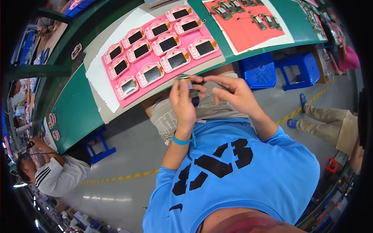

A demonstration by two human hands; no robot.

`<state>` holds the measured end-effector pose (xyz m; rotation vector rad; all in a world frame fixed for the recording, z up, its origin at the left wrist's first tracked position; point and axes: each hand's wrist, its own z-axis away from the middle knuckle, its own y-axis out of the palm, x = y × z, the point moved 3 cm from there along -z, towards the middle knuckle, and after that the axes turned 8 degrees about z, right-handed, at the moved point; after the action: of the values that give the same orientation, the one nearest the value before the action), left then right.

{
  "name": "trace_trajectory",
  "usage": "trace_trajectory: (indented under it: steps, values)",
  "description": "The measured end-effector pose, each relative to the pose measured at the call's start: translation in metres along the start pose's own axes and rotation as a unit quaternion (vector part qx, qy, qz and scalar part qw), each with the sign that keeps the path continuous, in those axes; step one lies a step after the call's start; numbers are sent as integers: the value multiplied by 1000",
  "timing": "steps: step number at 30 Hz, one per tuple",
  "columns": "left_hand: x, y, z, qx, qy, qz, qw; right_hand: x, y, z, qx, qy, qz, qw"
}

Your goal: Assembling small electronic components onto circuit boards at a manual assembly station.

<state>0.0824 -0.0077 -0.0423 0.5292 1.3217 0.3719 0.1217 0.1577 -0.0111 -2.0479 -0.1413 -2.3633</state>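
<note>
My left hand (182,104), with a blue band at its wrist, pinches a small circuit board (185,77), partly hidden by the fingers. Green and silver parts of it show at the fingertips. My right hand (237,94) is just right of it, fingers apart and index finger stretched toward the left fingertips. I see nothing in the right hand; whether it touches the board I cannot tell. Both hands are over my lap at the bench's front edge. Beyond them, several pink-framed panels with dark screens (177,60) lie in rows on a pink board (123,101).
More green circuit boards (259,22) lie on a red sheet (243,37) at the back right of the green bench (74,108). Blue plastic stools (258,72) stand right of me. A co-worker (58,171) sits at the left; another person's legs (324,122) show at right.
</note>
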Motion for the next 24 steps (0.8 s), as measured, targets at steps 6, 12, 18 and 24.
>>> trace_trajectory:
  steps: [6,12,18,24]
  values:
    - [-36,-10,-29,-12,-40,-52,998,-23,-56,-32,-12,26,30,999]
    - [-46,29,-62,7,-71,-144,987,-14,-76,-39,-21,30,-7,999]
    - [-33,77,-108,73,25,-469,880,-25,-91,-51,-52,0,-88,995]
    - [-18,90,-130,95,61,-595,796,-22,-90,-52,-21,52,-105,993]
